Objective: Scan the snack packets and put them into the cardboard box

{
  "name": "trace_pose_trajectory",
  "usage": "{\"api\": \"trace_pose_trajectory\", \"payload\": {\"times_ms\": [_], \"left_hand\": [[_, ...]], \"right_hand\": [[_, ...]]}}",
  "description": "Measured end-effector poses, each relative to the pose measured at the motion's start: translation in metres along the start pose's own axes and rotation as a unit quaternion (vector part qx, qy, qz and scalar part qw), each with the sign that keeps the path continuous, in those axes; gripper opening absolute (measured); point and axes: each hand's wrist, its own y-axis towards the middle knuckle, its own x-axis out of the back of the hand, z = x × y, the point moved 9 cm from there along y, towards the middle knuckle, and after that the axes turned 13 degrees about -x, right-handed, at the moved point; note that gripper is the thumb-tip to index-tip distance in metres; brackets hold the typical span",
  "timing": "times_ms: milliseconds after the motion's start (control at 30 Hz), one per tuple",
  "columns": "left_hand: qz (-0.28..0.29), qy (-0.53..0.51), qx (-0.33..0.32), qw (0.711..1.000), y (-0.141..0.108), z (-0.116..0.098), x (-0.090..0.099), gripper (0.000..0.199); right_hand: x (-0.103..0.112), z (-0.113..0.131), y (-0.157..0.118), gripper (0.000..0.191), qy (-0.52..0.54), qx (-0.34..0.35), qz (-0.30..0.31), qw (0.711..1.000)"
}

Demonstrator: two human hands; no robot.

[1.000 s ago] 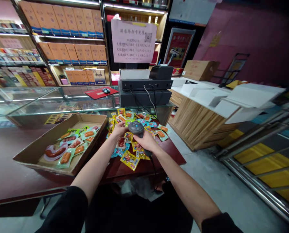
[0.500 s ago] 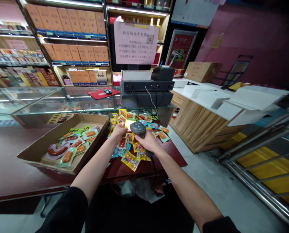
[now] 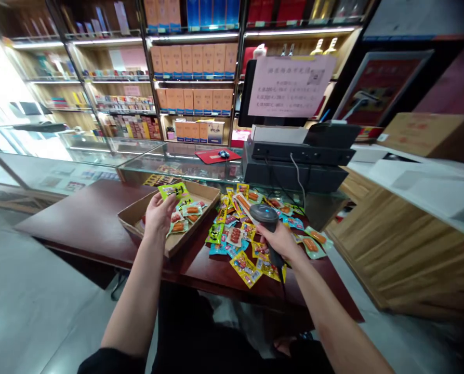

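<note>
My left hand (image 3: 159,214) is closed on a green snack packet (image 3: 173,191), held above the shallow cardboard box (image 3: 168,249). Inside the box lie several packaged sausages (image 3: 179,227), partly hidden by my hand. The black barcode scanner (image 3: 266,214) is in my right hand (image 3: 280,240), its head over the pile of snack packets. That pile spreads over the dark red table (image 3: 204,267): yellow packets (image 3: 246,267), blue packets (image 3: 218,248), a small green packet (image 3: 215,234) and clear-wrapped sausages (image 3: 313,246).
Behind the table runs a glass counter (image 3: 138,156) with a red mat (image 3: 212,157) and a mouse (image 3: 224,154). A black register machine (image 3: 297,171) stands beyond the pile, below a paper sign (image 3: 290,85). To the right are a wooden cabinet (image 3: 395,249) and a cardboard carton (image 3: 426,134).
My left hand has gone from beside the scanner's head to above the box, with the green packet in it. The scanner stays over the pile. The view has swung to the left.
</note>
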Motion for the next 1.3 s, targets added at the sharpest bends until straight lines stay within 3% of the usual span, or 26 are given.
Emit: {"api": "trace_pose_trajectory", "payload": {"times_ms": [167,300,600,733,800,833,933,1033,1100,1133,1200,1300], "left_hand": [[-0.067,-0.014,-0.022,0.997,0.013,-0.013,0.042,0.028],[-0.072,-0.012,-0.017,0.997,0.008,-0.008,0.045,0.027],[-0.019,0.029,-0.046,0.998,-0.009,0.013,-0.004,0.036],[0.091,0.121,-0.073,0.986,-0.037,0.036,-0.040,0.041],[0.206,0.205,-0.057,0.955,-0.062,0.061,-0.062,0.042],[0.278,0.254,-0.043,0.925,-0.077,0.076,-0.073,0.041],[0.455,0.430,-0.077,0.776,-0.120,0.109,-0.091,0.045],[0.538,0.557,-0.124,0.621,-0.147,0.131,-0.095,0.058],[0.555,0.593,-0.146,0.565,-0.154,0.139,-0.096,0.065],[0.556,0.600,-0.155,0.555,-0.155,0.141,-0.098,0.065],[0.553,0.593,-0.161,0.563,-0.151,0.143,-0.099,0.058],[0.537,0.539,-0.122,0.637,-0.135,0.145,-0.096,0.038]], "right_hand": [[-0.005,0.009,0.001,0.024,0.001,0.012,0.021,1.000],[-0.008,0.014,0.002,0.025,0.000,0.017,0.031,0.999],[0.003,0.010,0.004,0.027,0.017,0.038,0.019,0.999],[0.008,0.009,0.004,0.027,0.025,0.025,0.017,0.999],[0.009,0.008,0.004,0.025,0.023,0.022,0.019,0.999],[0.009,0.008,0.003,0.025,0.019,0.023,0.019,0.999],[0.011,0.007,-0.001,0.026,0.008,0.026,0.013,1.000],[0.010,0.002,-0.006,0.024,0.015,0.009,0.015,1.000],[0.008,-0.001,-0.009,0.024,0.024,-0.002,0.014,1.000],[0.008,-0.003,-0.010,0.024,0.029,-0.005,0.012,0.999],[0.006,-0.007,-0.012,0.024,0.044,-0.011,0.004,0.999],[0.004,-0.016,-0.015,0.024,0.067,-0.019,-0.006,0.998]]}}
